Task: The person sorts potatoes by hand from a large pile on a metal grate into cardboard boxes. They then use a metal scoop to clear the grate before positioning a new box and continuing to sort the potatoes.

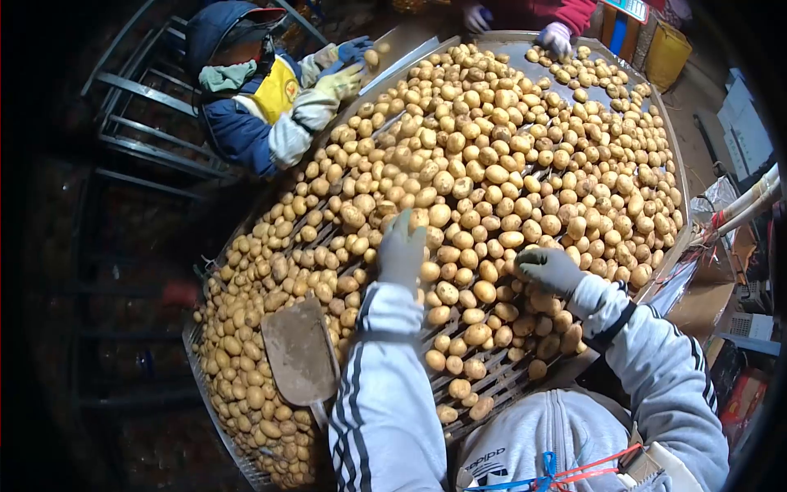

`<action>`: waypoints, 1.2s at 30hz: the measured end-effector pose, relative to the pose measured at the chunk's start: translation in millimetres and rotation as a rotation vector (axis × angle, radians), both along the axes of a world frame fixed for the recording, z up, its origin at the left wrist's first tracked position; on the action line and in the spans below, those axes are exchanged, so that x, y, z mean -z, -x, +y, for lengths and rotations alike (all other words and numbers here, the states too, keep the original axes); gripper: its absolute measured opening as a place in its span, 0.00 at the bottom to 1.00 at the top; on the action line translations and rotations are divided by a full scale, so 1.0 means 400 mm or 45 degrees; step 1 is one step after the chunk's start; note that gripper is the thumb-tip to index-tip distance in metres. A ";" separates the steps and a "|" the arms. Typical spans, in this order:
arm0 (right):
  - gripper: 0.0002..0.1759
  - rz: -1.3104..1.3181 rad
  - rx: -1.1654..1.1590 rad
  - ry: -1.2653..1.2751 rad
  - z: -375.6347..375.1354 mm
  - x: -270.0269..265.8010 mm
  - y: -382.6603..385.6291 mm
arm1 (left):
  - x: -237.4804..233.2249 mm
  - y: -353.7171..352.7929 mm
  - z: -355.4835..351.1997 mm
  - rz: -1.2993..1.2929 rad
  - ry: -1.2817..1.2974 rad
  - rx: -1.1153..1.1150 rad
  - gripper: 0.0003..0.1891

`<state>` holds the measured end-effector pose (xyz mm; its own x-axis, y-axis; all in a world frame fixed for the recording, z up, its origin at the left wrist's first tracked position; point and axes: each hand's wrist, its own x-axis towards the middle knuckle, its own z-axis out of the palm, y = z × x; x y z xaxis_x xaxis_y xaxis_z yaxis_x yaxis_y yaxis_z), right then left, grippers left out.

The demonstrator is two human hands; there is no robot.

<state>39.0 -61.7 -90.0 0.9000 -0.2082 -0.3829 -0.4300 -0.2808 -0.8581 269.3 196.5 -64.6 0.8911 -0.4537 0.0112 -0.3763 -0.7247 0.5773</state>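
Grey gloves, both of them, deep among the potatoes (497, 174), which heap across the middle of the frame from lower left to upper right. Left hand (402, 252) near the centre, fingers stretched and close together, laid against the pile; right hand (549, 271) just to its right, fingers bent down over the heap, and whether either pinches a potato I can't tell from where I stand. Look at the slats (504, 379) showing lower centre: gaps like that probably let loose soil drop through, while the raised metal rim (684, 205) at the right presumably stops anything rolling off. Down lower left, a dirty scoop (297, 348) lies flat on the potatoes, its handle pointing back toward the wearer's left arm, likely for an easy grab. Upper left, a co-worker in blue (239, 135) has a yellow-gloved hand (339, 84) by the heap's edge; top of frame, a red sleeve (576, 11) ends in a pale-gloved hand (556, 39) among more potatoes. And the lettering? "adidas" reads plainly on the grey hoodie (557, 418), bottom centre; the co-worker's yellow patch (277, 90) carries a mark too small to read.
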 end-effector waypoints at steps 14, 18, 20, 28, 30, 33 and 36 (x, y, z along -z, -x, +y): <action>0.29 -0.232 -0.428 0.703 0.188 0.050 -0.538 | -0.162 0.058 0.142 1.149 1.580 -0.717 0.20; 0.25 0.005 -0.727 0.695 0.183 0.018 -0.573 | -0.122 -0.074 0.272 0.895 0.961 -0.731 0.15; 0.22 0.284 -0.517 -0.172 0.145 -0.037 -0.527 | -0.085 -0.158 0.265 0.714 0.983 -0.772 0.14; 0.23 0.355 0.189 -1.462 0.007 -0.041 -0.257 | 0.096 -0.361 0.164 0.284 0.370 -0.404 0.39; 0.24 0.203 0.404 -1.477 0.011 -0.057 -0.202 | 0.115 -0.344 0.180 0.328 0.411 -0.254 0.37; 0.22 0.037 0.269 -1.593 -0.036 -0.012 -0.105 | -0.094 -0.136 0.079 0.844 0.843 -0.320 0.34; 0.12 -0.300 0.160 -1.130 -0.054 -0.039 -0.018 | -0.114 0.029 0.022 1.327 1.391 0.188 0.36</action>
